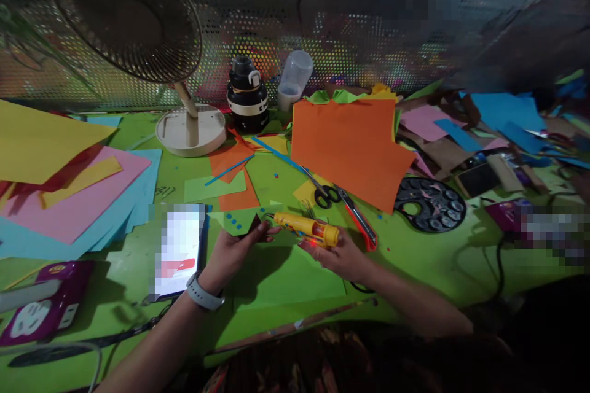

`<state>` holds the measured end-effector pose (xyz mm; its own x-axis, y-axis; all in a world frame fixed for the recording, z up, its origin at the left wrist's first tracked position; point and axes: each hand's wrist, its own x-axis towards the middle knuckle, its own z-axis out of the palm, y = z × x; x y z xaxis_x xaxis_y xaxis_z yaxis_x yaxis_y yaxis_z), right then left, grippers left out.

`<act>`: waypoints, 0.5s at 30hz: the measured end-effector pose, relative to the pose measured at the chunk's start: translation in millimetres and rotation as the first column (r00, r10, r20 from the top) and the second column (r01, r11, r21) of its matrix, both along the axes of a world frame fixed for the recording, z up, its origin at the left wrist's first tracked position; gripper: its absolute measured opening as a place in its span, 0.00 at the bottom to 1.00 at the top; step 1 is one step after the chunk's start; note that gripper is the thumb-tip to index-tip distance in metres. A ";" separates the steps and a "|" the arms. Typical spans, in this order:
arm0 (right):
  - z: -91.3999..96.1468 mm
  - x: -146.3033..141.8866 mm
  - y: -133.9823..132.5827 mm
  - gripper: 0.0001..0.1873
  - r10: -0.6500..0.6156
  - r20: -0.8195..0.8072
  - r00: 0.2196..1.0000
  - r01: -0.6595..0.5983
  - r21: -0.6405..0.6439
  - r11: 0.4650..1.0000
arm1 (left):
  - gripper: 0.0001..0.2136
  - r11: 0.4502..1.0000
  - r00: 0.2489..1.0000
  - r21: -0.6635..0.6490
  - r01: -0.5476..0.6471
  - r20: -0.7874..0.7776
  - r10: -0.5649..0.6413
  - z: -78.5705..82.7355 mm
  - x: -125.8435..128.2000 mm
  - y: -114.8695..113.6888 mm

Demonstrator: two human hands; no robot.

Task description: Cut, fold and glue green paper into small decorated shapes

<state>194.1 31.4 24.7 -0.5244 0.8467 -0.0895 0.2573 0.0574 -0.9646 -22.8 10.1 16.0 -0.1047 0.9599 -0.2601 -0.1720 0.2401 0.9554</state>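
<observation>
My right hand [340, 255] is closed round a yellow glue gun [306, 228] with a red light on its body. Its nozzle points left toward my left hand [233, 252]. That hand pinches a small green paper piece with blue dots [236, 220] just in front of the nozzle tip. Both hands hover low over a green paper sheet [286, 276] near the front of the table. A grey watch sits on my left wrist.
A phone [179, 249] lies left of my hands. Scissors [325, 194] and a red cutter [362, 224] lie behind the glue gun. An orange sheet [353, 141], a black paint palette [431, 204], a desk fan [138, 24], a black jar [247, 95] and stacked coloured papers [69, 196] surround them.
</observation>
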 end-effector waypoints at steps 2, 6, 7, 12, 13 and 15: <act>-0.9 0.2 0.0 0.14 0.001 -0.003 1.000 -0.001 0.004 1.000 | 0.11 1.000 1.000 0.003 -0.002 0.003 0.002 0.2 0.0 0.0; 0.2 0.1 0.6 0.15 0.000 0.000 1.000 0.000 0.011 1.000 | 0.11 1.000 1.000 0.001 0.016 0.012 -0.016 0.0 -0.3 -0.1; 0.5 0.0 0.9 0.15 0.001 0.001 1.000 -0.001 0.019 1.000 | 0.12 1.000 1.000 0.010 0.014 0.022 -0.014 -0.6 -0.3 -0.1; -0.9 0.0 1.5 0.13 0.024 -0.009 1.000 -0.023 0.061 0.998 | 0.11 0.996 0.998 0.091 0.017 0.060 -0.022 -4.9 -0.4 0.6; -1.4 0.0 1.4 0.14 0.024 -0.004 1.000 -0.024 0.057 0.998 | 0.10 0.994 0.998 0.107 0.018 0.060 -0.025 -5.6 -0.5 0.7; -2.4 0.2 1.2 0.14 0.028 0.017 0.999 -0.029 0.062 0.998 | 0.09 0.991 0.998 0.132 0.021 0.055 -0.029 -6.8 -1.0 0.5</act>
<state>194.4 32.6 22.3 -0.5472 0.8358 -0.0455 0.2701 0.1248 -0.9547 -23.8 10.6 9.3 -0.0691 0.9883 -0.1363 -0.2223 0.1179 0.9678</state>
